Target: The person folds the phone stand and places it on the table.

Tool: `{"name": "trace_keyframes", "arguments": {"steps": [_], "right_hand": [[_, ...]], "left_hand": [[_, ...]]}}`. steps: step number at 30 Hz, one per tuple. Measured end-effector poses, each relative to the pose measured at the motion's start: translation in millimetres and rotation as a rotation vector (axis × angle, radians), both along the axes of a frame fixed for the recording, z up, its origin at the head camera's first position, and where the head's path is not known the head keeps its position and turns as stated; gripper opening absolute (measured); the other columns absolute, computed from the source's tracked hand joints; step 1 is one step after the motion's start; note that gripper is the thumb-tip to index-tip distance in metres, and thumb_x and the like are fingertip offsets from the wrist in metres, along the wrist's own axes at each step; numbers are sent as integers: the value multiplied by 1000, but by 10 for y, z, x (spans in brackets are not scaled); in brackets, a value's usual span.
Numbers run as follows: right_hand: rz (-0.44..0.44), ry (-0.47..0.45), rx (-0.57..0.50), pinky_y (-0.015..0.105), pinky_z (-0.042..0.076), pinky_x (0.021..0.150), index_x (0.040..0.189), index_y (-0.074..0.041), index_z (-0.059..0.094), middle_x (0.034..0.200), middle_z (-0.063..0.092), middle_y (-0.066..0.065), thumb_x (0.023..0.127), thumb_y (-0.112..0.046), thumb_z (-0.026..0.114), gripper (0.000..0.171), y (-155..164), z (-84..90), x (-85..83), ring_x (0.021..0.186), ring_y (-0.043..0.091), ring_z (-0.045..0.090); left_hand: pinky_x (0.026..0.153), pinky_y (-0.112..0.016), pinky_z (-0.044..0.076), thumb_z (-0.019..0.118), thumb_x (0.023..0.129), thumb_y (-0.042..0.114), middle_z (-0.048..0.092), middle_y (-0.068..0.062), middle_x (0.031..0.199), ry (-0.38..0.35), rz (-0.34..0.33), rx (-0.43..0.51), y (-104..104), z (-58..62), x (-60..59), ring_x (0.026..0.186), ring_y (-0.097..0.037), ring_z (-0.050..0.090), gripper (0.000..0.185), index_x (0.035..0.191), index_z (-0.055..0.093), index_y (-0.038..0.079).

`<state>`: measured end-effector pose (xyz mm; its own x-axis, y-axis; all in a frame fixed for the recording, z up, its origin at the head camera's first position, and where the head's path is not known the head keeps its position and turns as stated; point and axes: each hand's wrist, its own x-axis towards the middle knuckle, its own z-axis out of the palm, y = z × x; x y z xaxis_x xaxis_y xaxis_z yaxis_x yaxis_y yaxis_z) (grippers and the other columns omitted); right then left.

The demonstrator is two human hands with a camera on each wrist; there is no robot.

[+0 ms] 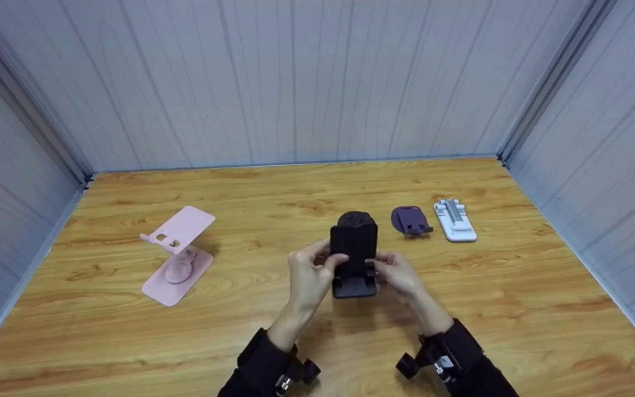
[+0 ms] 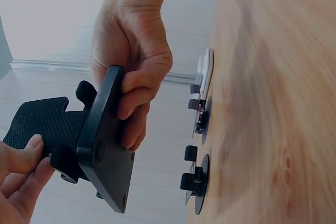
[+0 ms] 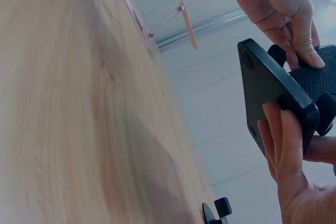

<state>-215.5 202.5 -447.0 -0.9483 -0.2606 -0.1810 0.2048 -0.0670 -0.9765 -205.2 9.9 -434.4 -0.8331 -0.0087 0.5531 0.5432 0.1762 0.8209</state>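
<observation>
Both hands hold a black phone stand (image 1: pixel 354 259) above the middle of the wooden table (image 1: pixel 251 331). My left hand (image 1: pixel 326 262) grips its left edge, thumb on the textured front plate (image 2: pixel 42 121). My right hand (image 1: pixel 381 264) grips the right edge, fingers curled round the back plate (image 3: pixel 268 85). The stand's lower lip (image 1: pixel 354 286) faces me. In the left wrist view the right hand (image 2: pixel 131 93) wraps the plate's rim.
Another black stand (image 1: pixel 356 219) sits on the table just behind the held one. A purple stand (image 1: pixel 410 220) and a white stand (image 1: pixel 455 221) lie to the right. A pink stand (image 1: pixel 177 253) stands unfolded at left. Grey walls (image 1: pixel 317 82) enclose three sides.
</observation>
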Motion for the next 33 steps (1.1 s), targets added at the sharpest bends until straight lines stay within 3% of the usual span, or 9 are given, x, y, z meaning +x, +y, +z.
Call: {"name": "trace_keyframes", "arguments": {"steps": [6,11,19,23,28,30,33], "right_hand": [[2,-33,-16,20,64,68,130,17,63,91,78,-4,110,5,42,31,10,-16,-23,78,6,76],[-5,-48,1,20,64,69,134,21,57,91,76,-5,109,6,42,33,15,-19,-29,76,6,74],[5,-62,2,18,64,73,145,28,41,90,77,-7,113,2,40,41,17,19,-11,77,3,74],[41,-89,-59,18,63,76,143,20,51,92,78,-7,115,-3,41,38,53,59,-8,82,2,74],[99,-92,-124,16,60,71,127,-3,68,95,79,-8,114,-5,44,27,103,90,1,82,3,75],[117,-80,-133,16,59,69,126,-4,69,96,80,-7,113,-4,45,27,113,98,4,81,4,75],[153,-58,-138,19,62,70,137,7,62,99,81,-4,110,-2,47,32,119,103,6,83,6,78]], "left_hand": [[64,-34,67,83,86,-11,80,-25,84,32,7,11,2,-39,-31,69,-36,78,18,104,79,-14],[64,-35,67,83,86,-11,80,-25,84,52,12,10,6,-62,-43,70,-36,78,19,103,78,-14],[66,-29,65,84,85,-11,79,-24,83,-8,19,35,8,7,4,70,-35,77,17,101,78,-14],[66,-25,64,83,85,-12,79,-25,83,-36,16,49,2,53,23,70,-32,77,17,101,78,-15],[66,-21,62,83,85,-13,79,-26,83,-69,5,98,-24,87,25,70,-28,76,17,102,78,-16],[66,-20,62,82,86,-14,78,-27,83,-79,4,112,-33,99,25,71,-28,77,17,102,77,-16],[68,-21,62,82,85,-14,78,-27,84,-84,12,115,-46,111,24,71,-31,77,18,102,78,-15]]}}
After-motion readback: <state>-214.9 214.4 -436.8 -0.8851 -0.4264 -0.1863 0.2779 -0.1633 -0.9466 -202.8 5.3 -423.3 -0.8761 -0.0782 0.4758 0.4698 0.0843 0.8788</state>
